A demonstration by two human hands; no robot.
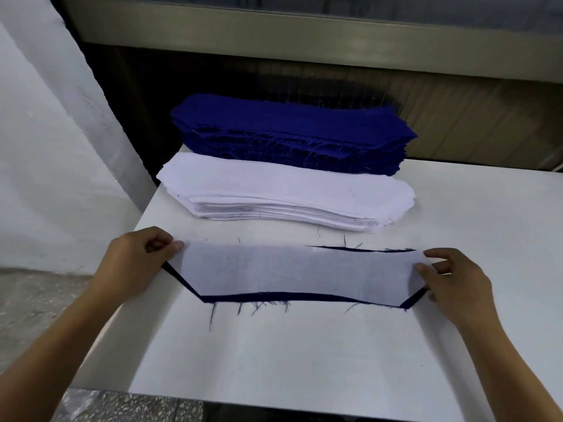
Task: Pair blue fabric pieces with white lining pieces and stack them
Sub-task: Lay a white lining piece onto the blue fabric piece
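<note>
A white lining piece [292,269] lies on top of a blue fabric piece [274,297] in the middle of the white table [274,354]. The blue piece shows only as a dark border along the front and side edges. My left hand [137,263] pinches the left end of the white piece between thumb and fingers. My right hand [457,275] pinches its right end. Behind them sits a stack of white lining pieces [283,190]. A taller stack of blue fabric pieces [289,129] stands at the table's far edge.
A white wall [45,147] rises on the left, with speckled floor [33,306] below it. A dark panel and a grey ledge [304,28] run behind the table. Loose blue threads [259,309] trail from the front edge of the pair.
</note>
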